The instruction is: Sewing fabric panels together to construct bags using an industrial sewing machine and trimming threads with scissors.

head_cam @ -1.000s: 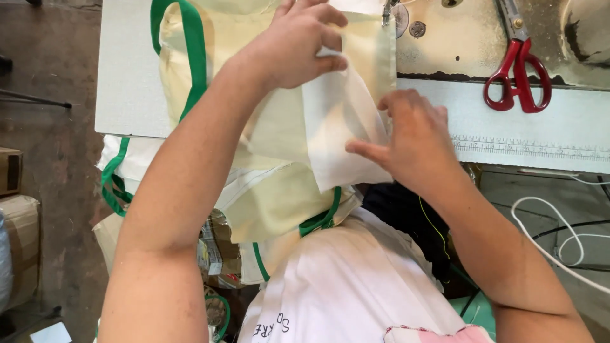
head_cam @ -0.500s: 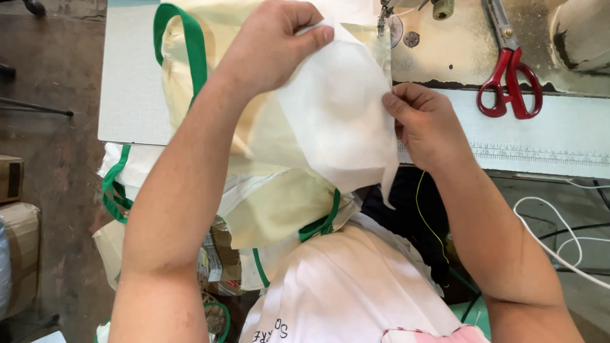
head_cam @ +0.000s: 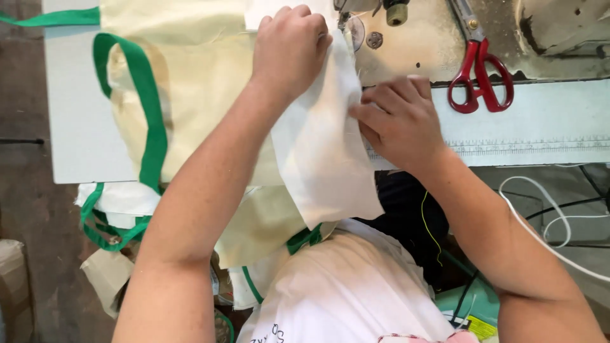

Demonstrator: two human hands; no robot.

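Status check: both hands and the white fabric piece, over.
Left hand fisted on white fabric piece near the sewing machine needle area. Right hand pinching its edge. Red-handled scissors lie apart, nothing blocking.

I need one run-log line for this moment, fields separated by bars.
left hand: holds white fabric piece | right hand: pinches its edge | under: cream bag, green straps | nearby: red scissors

The left hand [head_cam: 289, 54] covers the top of the white cloth [head_cam: 324, 159], so its upper edge is hidden. The sewing machine [head_cam: 457, 38] at the upper right is cut off by the frame's top edge, as are the scissors' [head_cam: 478, 70] blade tips. The right hand's [head_cam: 400, 121] fingertips hide the cloth's seam.
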